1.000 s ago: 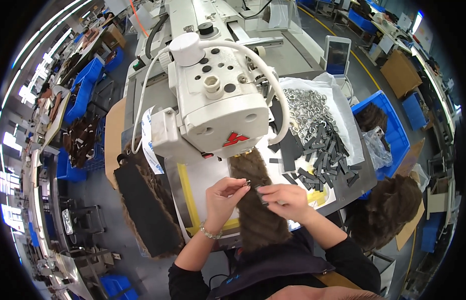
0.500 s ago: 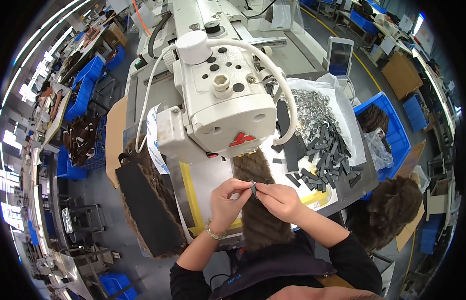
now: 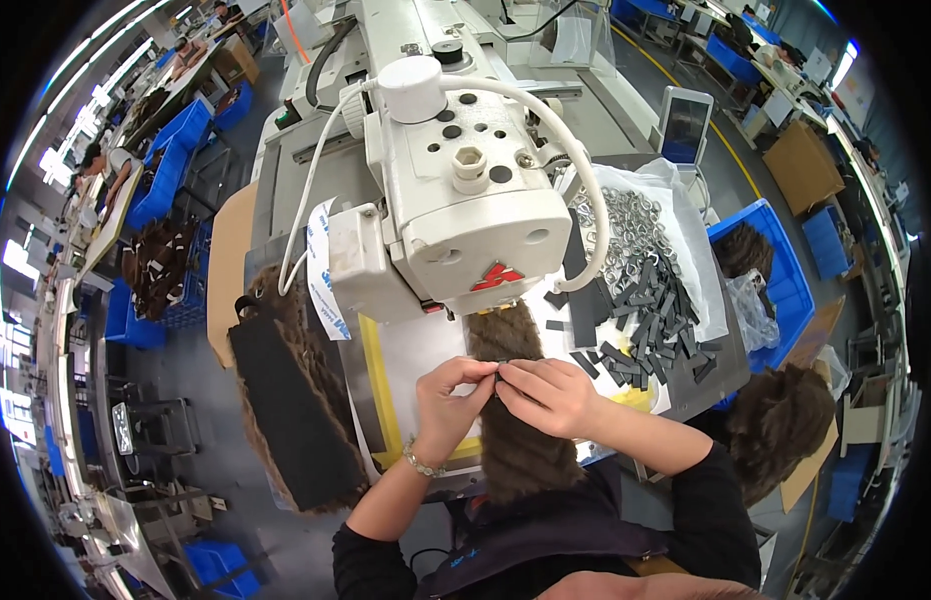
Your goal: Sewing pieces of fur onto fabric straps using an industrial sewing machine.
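Note:
Over a brown fur strip [image 3: 530, 455], my left hand [image 3: 447, 402] and my right hand [image 3: 553, 398] meet with their fingertips pinched together. Between them is a short black strip [image 3: 499, 378], mostly hidden by the fingers; whether a metal ring is on it I cannot tell. The fur strip runs from beneath the white sewing machine head [image 3: 485, 225] toward my lap. Right of my hands lies a pile of short black strips [image 3: 657, 325], with many metal rings [image 3: 625, 228] heaped behind it on a white sheet.
At the left lies a fur piece with black backing [image 3: 290, 415]. Yellow tape [image 3: 378, 400] edges the white work plate. To the right stand a blue bin [image 3: 790, 300] and a heap of brown fur [image 3: 785, 430]. A small screen [image 3: 683, 125] stands at the back right.
My right fingers have closed further over the black strip, covering more of it. Both hands stay in nearly the same place; the view has shifted slightly.

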A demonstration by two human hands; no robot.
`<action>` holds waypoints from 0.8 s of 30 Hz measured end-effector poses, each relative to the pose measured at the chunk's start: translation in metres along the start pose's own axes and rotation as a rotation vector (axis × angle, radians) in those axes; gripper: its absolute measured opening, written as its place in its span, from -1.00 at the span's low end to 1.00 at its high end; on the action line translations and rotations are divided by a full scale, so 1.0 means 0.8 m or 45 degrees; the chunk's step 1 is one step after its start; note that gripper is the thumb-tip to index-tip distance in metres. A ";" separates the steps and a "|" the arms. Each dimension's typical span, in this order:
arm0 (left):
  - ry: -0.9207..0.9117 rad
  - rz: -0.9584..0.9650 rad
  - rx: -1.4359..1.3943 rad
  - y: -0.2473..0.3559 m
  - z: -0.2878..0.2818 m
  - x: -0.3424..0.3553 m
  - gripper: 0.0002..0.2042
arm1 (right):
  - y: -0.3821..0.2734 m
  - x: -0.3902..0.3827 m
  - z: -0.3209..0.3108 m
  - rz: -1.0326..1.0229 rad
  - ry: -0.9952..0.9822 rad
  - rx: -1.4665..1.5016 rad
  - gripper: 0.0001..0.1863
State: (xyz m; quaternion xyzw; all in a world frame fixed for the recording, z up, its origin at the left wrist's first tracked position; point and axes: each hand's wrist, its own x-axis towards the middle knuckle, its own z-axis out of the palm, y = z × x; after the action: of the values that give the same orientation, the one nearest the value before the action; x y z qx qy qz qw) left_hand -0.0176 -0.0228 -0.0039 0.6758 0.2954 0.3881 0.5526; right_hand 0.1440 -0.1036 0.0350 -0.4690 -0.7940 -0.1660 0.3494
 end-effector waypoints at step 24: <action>-0.088 -0.017 0.221 -0.009 -0.001 0.017 -0.83 | 0.076 -0.015 0.050 0.423 -0.151 0.148 -0.77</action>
State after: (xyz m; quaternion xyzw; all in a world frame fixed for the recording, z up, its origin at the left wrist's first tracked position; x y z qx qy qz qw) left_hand -0.0114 -0.0096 -0.0083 0.7320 0.3132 0.3338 0.5046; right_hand 0.1837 -0.0564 -0.0055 -0.5816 -0.7331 -0.0319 0.3512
